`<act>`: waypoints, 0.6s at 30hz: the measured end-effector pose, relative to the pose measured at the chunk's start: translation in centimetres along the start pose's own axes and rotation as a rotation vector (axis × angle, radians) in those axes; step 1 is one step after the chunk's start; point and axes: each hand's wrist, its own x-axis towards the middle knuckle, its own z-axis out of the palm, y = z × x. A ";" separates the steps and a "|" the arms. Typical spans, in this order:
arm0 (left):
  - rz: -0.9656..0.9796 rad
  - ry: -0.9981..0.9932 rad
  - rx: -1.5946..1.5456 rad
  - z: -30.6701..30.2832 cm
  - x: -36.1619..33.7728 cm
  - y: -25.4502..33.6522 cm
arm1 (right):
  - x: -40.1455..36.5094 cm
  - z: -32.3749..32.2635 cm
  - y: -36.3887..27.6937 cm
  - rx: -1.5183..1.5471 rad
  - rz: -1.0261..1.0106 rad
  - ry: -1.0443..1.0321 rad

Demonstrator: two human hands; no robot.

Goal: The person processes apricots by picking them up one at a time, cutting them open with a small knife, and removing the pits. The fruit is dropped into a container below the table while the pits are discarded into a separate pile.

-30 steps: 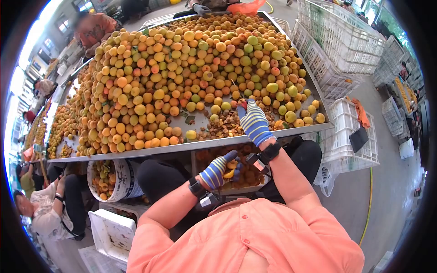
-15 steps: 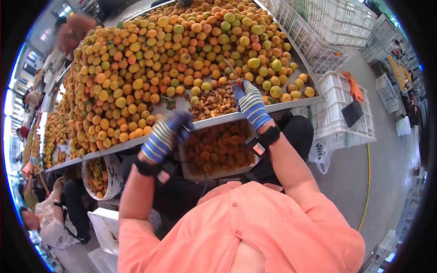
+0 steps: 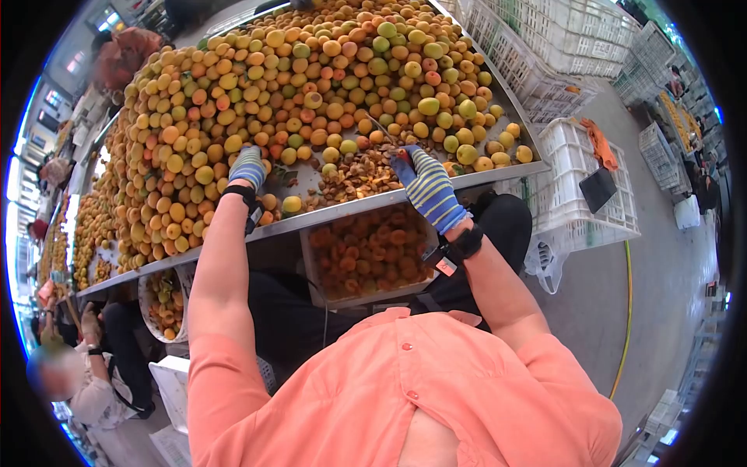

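Note:
My left hand, in a blue-and-yellow striped glove, reaches to the front slope of the apricot heap. Its fingers curl down over an apricot there, mostly hiding it. My right hand, gloved alike, is closed around a thin, slightly curved tool whose tip points up and left, over the heap's edge. Just left of this hand, brownish pits and scraps lie piled on the metal table. Below the table edge, between my legs, a white crate holds opened orange apricot halves.
A raised metal rim runs along the table front. White crates are stacked at the right; another crate carries an orange cloth. A white bucket of fruit stands lower left, near another seated person.
My left hand has moved up and left, from above the crate to the heap. My right hand stays by the scraps, and the tool's tip has swung left and down.

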 end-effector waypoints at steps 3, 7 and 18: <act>-0.002 0.009 0.044 0.0 -0.4 1.1 | -0.6 -0.4 -1.6 -0.041 -0.020 -0.007; -0.015 -0.018 -0.028 1.0 -1.0 1.8 | -1.1 -0.3 -2.4 -0.062 -0.023 -0.041; 0.190 -0.493 -2.145 -1.1 -9.1 6.4 | -0.7 1.0 -7.7 0.682 0.274 -0.299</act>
